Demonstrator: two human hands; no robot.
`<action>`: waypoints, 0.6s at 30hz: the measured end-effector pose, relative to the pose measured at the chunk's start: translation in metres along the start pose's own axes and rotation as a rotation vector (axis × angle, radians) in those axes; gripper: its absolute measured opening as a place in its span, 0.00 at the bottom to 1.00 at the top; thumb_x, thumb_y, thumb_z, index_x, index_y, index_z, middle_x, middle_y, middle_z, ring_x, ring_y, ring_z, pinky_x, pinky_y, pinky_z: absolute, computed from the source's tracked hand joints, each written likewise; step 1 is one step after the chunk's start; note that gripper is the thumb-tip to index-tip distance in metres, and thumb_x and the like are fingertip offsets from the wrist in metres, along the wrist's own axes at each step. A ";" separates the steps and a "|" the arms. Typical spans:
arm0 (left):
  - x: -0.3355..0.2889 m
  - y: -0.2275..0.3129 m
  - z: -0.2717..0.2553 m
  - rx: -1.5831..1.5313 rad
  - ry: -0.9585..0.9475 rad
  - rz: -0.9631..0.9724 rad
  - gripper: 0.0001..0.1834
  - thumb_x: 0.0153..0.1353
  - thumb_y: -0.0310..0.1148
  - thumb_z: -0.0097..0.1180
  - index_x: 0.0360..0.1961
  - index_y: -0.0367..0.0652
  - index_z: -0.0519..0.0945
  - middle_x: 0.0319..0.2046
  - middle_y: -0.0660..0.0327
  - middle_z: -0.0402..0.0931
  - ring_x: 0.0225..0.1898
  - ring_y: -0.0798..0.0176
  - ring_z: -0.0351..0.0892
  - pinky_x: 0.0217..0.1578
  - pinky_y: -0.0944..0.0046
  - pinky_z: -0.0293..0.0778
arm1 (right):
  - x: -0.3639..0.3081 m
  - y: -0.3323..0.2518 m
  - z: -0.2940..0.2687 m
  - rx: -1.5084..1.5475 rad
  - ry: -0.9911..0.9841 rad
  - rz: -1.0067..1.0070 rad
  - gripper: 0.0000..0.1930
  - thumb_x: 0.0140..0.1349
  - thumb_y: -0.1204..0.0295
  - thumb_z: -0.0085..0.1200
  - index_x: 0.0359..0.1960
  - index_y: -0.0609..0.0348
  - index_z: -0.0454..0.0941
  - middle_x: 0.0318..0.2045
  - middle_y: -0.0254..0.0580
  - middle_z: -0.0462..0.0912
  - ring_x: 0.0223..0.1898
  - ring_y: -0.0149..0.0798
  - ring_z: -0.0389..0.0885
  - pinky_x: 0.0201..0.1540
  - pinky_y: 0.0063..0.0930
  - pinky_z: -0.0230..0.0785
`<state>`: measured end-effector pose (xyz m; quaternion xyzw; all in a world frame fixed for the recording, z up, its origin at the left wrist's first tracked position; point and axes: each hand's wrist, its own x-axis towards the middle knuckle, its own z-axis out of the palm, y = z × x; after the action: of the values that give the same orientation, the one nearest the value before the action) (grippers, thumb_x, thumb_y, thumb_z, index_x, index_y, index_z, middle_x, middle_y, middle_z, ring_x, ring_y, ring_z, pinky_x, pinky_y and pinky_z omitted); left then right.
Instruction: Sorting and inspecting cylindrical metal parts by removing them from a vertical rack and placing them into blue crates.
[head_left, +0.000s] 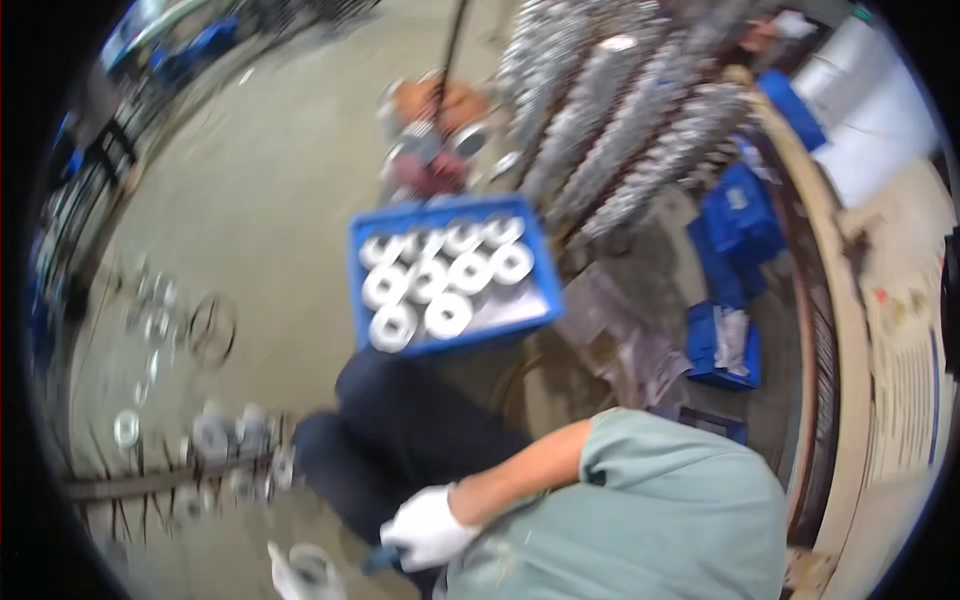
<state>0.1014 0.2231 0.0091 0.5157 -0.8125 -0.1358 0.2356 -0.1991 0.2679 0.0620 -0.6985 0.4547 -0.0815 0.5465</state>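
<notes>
Concrete floor [260, 200] fills most of the view, blurred by head motion. Long rows of silvery ribbed metal parts [620, 120] lean in a stack at upper right. Below them sits a blue plastic crate [455, 345] holding white-and-silver ring-shaped metal parts [440, 280], packed in rows with its right part bare.

I see a person in a pale green short-sleeved shirt [650, 510] and dark trousers [400, 440] at the lower edge. The white-gloved right hand [430, 528] is curled around a small dark blue object [380, 562]; whether it truly grips it I cannot tell. A white-gloved left hand [300, 572] shows only partly at the bottom edge, fingers unreadable.

Key relation: the crate lies straight ahead of and above the right hand, well apart, trousers between. Right hand looks the nearer. Loose shiny round parts [225, 435] lie on the floor to the left, nearer the left hand.
</notes>
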 end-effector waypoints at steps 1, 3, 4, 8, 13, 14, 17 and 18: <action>0.010 0.000 -0.004 0.066 0.076 0.138 0.31 0.54 0.25 0.61 0.61 0.37 0.69 0.26 0.59 0.78 0.25 0.64 0.74 0.33 0.70 0.73 | -0.002 0.002 0.001 0.009 -0.011 -0.011 0.22 0.59 0.57 0.54 0.48 0.62 0.74 0.38 0.55 0.83 0.39 0.60 0.81 0.42 0.44 0.75; 0.006 -0.024 0.010 -0.171 0.099 0.139 0.27 0.59 0.34 0.61 0.60 0.41 0.72 0.23 0.58 0.73 0.25 0.62 0.72 0.34 0.72 0.72 | -0.006 0.008 -0.014 0.073 0.089 0.109 0.22 0.59 0.55 0.55 0.48 0.59 0.76 0.41 0.53 0.83 0.41 0.56 0.80 0.45 0.43 0.74; -0.003 -0.042 0.019 -0.461 0.026 0.009 0.27 0.59 0.31 0.59 0.60 0.40 0.71 0.22 0.58 0.73 0.24 0.61 0.72 0.34 0.72 0.72 | -0.006 0.007 -0.017 0.178 0.117 0.156 0.23 0.58 0.53 0.56 0.48 0.55 0.78 0.44 0.50 0.83 0.42 0.52 0.79 0.48 0.42 0.72; 0.039 -0.071 0.050 -1.348 -0.091 -0.882 0.18 0.59 0.28 0.56 0.51 0.40 0.75 0.23 0.59 0.73 0.22 0.62 0.70 0.30 0.71 0.71 | -0.016 0.020 -0.011 0.252 0.260 0.143 0.22 0.58 0.55 0.55 0.47 0.57 0.78 0.42 0.49 0.83 0.42 0.52 0.80 0.47 0.42 0.73; 0.040 -0.030 0.014 -1.082 -0.353 -0.435 0.37 0.56 0.50 0.56 0.66 0.54 0.63 0.55 0.50 0.66 0.52 0.51 0.67 0.53 0.43 0.61 | -0.017 0.031 -0.004 0.273 0.236 0.135 0.22 0.59 0.56 0.54 0.49 0.57 0.77 0.45 0.48 0.82 0.44 0.52 0.79 0.50 0.41 0.72; 0.034 -0.025 0.009 -0.875 -0.386 -0.208 0.44 0.55 0.57 0.57 0.72 0.58 0.59 0.66 0.47 0.64 0.63 0.47 0.66 0.61 0.34 0.58 | -0.014 0.034 -0.001 0.277 0.205 0.135 0.22 0.59 0.56 0.54 0.50 0.57 0.77 0.47 0.48 0.82 0.45 0.52 0.79 0.51 0.41 0.72; 0.011 -0.059 0.038 -1.408 -0.376 -0.240 0.40 0.53 0.53 0.60 0.67 0.57 0.66 0.65 0.46 0.65 0.61 0.45 0.68 0.60 0.35 0.59 | -0.013 0.052 0.010 0.268 0.109 0.137 0.23 0.60 0.56 0.54 0.51 0.58 0.77 0.49 0.48 0.81 0.47 0.52 0.78 0.53 0.41 0.71; 0.004 -0.076 0.049 -1.667 -0.381 -0.244 0.37 0.52 0.51 0.62 0.65 0.57 0.70 0.65 0.46 0.65 0.60 0.44 0.69 0.60 0.35 0.59 | -0.010 0.060 0.014 0.278 0.070 0.136 0.23 0.60 0.56 0.54 0.52 0.58 0.77 0.50 0.48 0.80 0.48 0.51 0.78 0.53 0.42 0.71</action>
<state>0.1328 0.1861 -0.0670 0.2268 -0.4125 -0.7959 0.3807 -0.2287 0.2857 0.0105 -0.5805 0.5041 -0.1305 0.6260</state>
